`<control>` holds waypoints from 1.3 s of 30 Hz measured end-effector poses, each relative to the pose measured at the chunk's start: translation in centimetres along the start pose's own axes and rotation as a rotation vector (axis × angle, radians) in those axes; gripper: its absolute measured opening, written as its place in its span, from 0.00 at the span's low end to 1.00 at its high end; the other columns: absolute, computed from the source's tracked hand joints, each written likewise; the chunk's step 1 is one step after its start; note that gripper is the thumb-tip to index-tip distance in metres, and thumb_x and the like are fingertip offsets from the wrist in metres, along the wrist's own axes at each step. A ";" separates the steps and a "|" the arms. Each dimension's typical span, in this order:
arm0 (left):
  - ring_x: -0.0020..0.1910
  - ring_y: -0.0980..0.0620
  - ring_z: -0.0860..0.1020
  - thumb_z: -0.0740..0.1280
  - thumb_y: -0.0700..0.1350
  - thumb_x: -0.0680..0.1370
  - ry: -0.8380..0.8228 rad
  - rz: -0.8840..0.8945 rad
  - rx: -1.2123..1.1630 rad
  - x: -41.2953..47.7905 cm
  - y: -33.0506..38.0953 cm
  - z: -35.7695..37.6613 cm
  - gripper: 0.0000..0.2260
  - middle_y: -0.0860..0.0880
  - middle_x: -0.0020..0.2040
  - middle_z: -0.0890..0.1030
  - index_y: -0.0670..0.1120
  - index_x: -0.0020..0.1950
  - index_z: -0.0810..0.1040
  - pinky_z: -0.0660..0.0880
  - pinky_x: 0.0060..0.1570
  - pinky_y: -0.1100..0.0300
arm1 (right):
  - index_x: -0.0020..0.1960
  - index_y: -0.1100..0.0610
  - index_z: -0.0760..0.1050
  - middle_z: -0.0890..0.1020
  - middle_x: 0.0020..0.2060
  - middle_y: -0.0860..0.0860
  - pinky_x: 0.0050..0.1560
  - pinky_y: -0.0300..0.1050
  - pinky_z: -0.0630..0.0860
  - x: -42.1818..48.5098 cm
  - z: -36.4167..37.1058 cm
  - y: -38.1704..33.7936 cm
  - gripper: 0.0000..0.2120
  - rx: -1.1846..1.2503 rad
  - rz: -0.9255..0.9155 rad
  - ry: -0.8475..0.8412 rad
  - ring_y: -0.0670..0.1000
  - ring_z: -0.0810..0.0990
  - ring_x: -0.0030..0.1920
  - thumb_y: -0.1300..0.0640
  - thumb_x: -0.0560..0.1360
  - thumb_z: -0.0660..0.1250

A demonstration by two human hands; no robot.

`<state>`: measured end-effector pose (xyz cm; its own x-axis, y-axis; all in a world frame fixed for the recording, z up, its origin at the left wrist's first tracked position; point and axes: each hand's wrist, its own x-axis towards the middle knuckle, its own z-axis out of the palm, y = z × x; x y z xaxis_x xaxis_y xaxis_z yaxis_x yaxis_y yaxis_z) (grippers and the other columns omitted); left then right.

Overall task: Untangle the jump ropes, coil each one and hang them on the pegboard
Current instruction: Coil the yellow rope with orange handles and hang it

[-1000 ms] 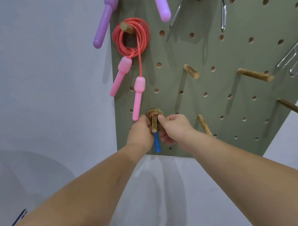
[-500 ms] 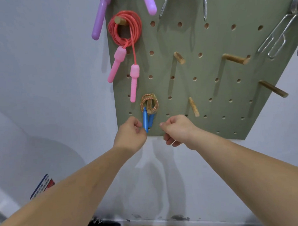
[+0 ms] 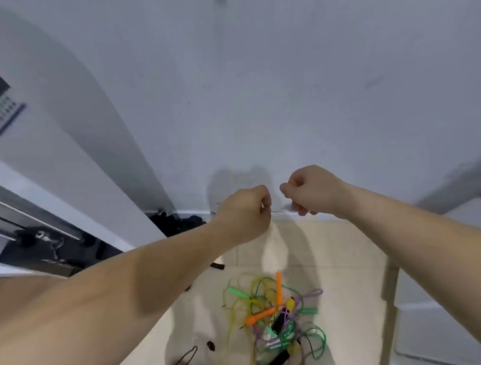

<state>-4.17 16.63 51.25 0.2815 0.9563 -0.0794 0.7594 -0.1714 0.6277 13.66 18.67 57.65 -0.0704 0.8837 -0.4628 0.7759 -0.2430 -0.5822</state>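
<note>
A tangled pile of jump ropes [image 3: 278,321] lies on the pale floor below my hands, with green, yellow and purple cords mixed together. Two orange handles [image 3: 278,289] and a black handle [image 3: 278,322] stick out of it. My left hand [image 3: 246,212] and my right hand [image 3: 312,191] hover close together in front of the white wall, well above the pile. Both have their fingers curled in and hold nothing. The pegboard is out of view.
Black clutter [image 3: 177,221] sits at the foot of the wall on the left. A black cord loop [image 3: 183,361] lies on the floor near the pile. White furniture [image 3: 393,291] stands at the right, and a dark shelf with gear [image 3: 43,246] at the left.
Both hands let go of the blue-handled rope on its peg and dropped away. My view swung down from the pegboard to the wall base and the floor pile.
</note>
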 end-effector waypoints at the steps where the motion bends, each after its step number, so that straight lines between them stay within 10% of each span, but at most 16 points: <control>1: 0.39 0.49 0.77 0.62 0.44 0.79 -0.033 0.025 0.029 -0.9 -2.0 3.5 0.04 0.57 0.34 0.75 0.53 0.48 0.74 0.73 0.37 0.57 | 0.48 0.64 0.77 0.87 0.38 0.56 0.38 0.47 0.76 0.9 3.0 3.0 0.16 -0.012 0.021 -0.030 0.59 0.86 0.39 0.50 0.80 0.62; 13: 0.41 0.45 0.77 0.63 0.46 0.80 -0.191 0.243 0.191 -4.7 -23.3 31.8 0.05 0.56 0.39 0.76 0.50 0.53 0.78 0.72 0.38 0.54 | 0.42 0.65 0.79 0.87 0.35 0.56 0.30 0.36 0.70 12.0 30.9 30.1 0.17 -0.101 0.097 -0.164 0.53 0.83 0.34 0.53 0.81 0.63; 26: 0.42 0.48 0.77 0.63 0.48 0.80 -0.162 0.287 0.454 -12.1 -27.6 24.9 0.04 0.54 0.42 0.81 0.52 0.52 0.77 0.75 0.41 0.53 | 0.40 0.57 0.75 0.86 0.37 0.56 0.36 0.47 0.77 8.6 38.6 24.7 0.15 -0.112 -0.038 -0.223 0.55 0.83 0.36 0.49 0.82 0.63; 39: 0.45 0.46 0.75 0.61 0.47 0.81 -0.400 0.265 0.569 -11.4 -25.2 33.2 0.05 0.52 0.44 0.79 0.50 0.53 0.77 0.70 0.40 0.55 | 0.49 0.61 0.79 0.88 0.41 0.56 0.45 0.53 0.83 7.8 38.7 31.1 0.17 -0.216 0.047 -0.294 0.58 0.88 0.44 0.47 0.82 0.62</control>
<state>-7.03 2.15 10.59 0.6071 0.7250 -0.3252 0.7922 -0.5844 0.1759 13.03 2.54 10.04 -0.1843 0.7133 -0.6762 0.8950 -0.1626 -0.4154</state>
